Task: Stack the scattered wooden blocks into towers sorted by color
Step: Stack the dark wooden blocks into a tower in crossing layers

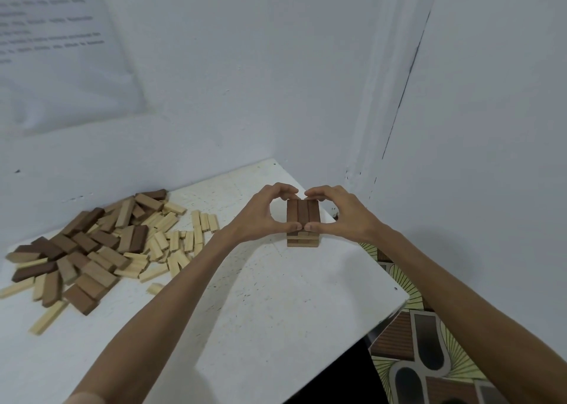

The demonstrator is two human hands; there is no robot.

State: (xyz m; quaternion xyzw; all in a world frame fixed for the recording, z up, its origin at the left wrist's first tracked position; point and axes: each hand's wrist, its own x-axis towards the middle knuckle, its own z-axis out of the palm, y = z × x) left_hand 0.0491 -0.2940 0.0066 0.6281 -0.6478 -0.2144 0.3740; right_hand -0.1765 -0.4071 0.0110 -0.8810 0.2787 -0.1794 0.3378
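A low tower of brown blocks (303, 216) stands near the white table's far right corner, its top layer three dark blocks side by side. My left hand (264, 213) and my right hand (340, 212) curl round that top layer from either side. Both thumbs press its near end and the fingers arch over its far end. A scattered pile of brown blocks (76, 250) and pale blocks (171, 244) lies mixed on the table's left side.
The white table (260, 296) fits into a corner of pale walls. Its right edge runs diagonally, with patterned floor (414, 351) below. A printed paper sheet (55, 51) hangs on the left wall.
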